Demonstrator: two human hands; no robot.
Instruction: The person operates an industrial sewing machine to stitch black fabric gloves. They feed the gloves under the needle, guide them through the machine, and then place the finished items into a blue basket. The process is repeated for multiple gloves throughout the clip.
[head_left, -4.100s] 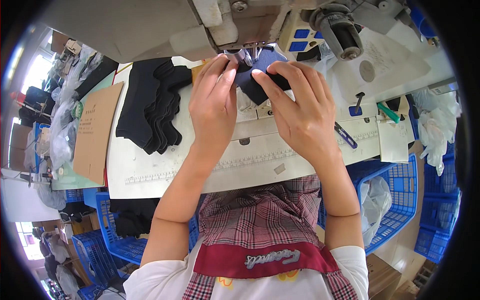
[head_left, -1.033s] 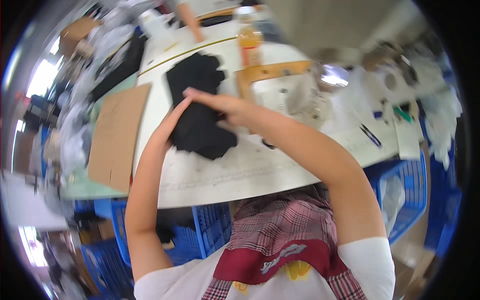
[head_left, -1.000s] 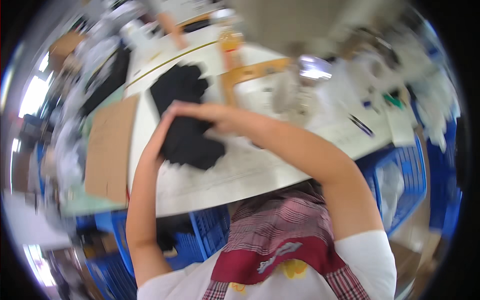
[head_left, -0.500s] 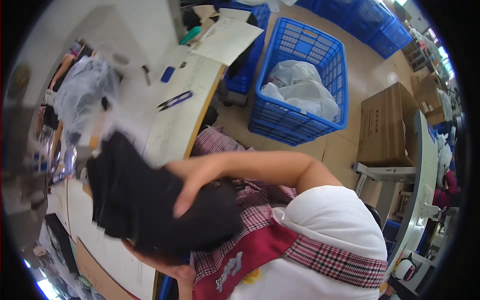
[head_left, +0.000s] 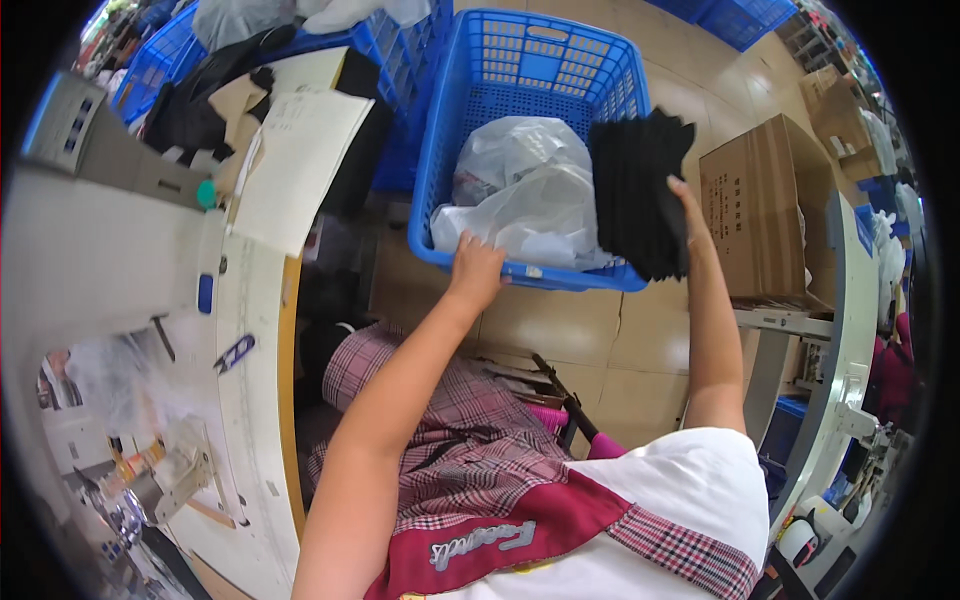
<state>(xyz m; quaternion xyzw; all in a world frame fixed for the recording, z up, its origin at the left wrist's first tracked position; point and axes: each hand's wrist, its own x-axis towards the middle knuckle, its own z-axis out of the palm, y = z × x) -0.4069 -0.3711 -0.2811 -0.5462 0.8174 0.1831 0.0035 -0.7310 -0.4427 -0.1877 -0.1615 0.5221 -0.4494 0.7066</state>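
Note:
A thick stack of black cloth pieces (head_left: 642, 190) hangs over the right side of the blue plastic crate (head_left: 427, 215). My right hand (head_left: 684, 212) is closed on the stack's right edge, its thumb in front and the other fingers hidden behind. At the crate's near side, my left hand (head_left: 478, 272) is closed over the rim, its fingertips against a clear plastic bag (head_left: 530, 185). The bag lies inside the crate; what it wraps is hard to make out.
A white worktable (head_left: 245, 420) on my left bears thread snips (head_left: 235, 353), a blue flat piece and a sewing machine (head_left: 150, 495). Papers (head_left: 300, 165) overhang its far end. Right of the crate stands a cardboard box (head_left: 755, 205), with more blue crates beyond.
I have turned from the worktable toward the crate. The black stack moved right, from both hands into my right hand alone; my left hand let go and took the crate's rim.

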